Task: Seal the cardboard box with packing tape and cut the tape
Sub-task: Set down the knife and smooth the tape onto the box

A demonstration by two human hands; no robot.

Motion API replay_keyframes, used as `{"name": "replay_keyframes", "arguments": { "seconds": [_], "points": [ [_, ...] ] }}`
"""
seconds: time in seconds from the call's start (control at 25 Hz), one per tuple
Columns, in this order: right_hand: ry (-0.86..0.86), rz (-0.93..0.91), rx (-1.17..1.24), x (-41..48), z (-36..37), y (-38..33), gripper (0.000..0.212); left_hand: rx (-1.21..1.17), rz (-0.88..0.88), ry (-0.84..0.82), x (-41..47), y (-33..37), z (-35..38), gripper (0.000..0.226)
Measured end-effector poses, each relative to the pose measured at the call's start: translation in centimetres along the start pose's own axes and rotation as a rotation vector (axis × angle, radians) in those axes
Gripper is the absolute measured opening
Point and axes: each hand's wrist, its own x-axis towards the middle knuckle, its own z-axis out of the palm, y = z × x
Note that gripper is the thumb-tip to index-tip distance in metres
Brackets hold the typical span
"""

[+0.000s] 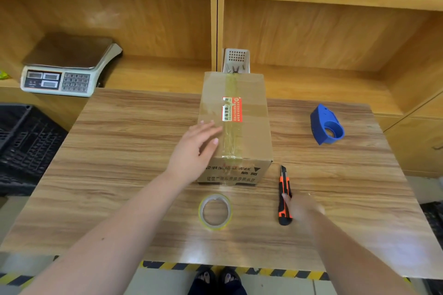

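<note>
Cardboard box [236, 127] sits at bench [119, 175] centre, stiff and seemingly light; my left hand [195, 151], fingers spread, steadies its 9 o'clock edge. My right hand [303, 211], blurred, fingers unreadable, touches the knife [284, 196] at 5 o'clock.

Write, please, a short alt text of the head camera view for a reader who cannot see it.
A taped cardboard box stands on a wooden table, the left hand resting open on it. The blurred right hand is at an orange utility knife, beside a tape roll; a blue dispenser lies right.
</note>
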Motion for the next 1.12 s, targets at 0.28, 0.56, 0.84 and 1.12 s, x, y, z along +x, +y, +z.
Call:
{"name": "replay_keyframes", "arguments": {
  "seconds": [0.28,0.56,0.84,1.12],
  "points": [
    [0.565,-0.552,0.622,-3.5,-10.7,-6.2,0.042,0.114,0.071,-0.127,1.2,1.0,-0.8,0.045],
    [0.526,-1.064,0.168,-5.4,-7.6,-9.5,0.075,0.336,0.154,-0.253,-0.2,0.0,1.0,0.068],
    [0.621,-1.038,0.159,-4.8,-6.7,-10.1,0.065,0.297,0.162,-0.074,-0.5,-0.8,2.6,0.059],
    [0.629,-1.05,0.029,-4.9,-6.8,-10.1,0.059,0.409,0.217,-0.112,-0.7,-1.0,2.0,0.062]
  ]
}}
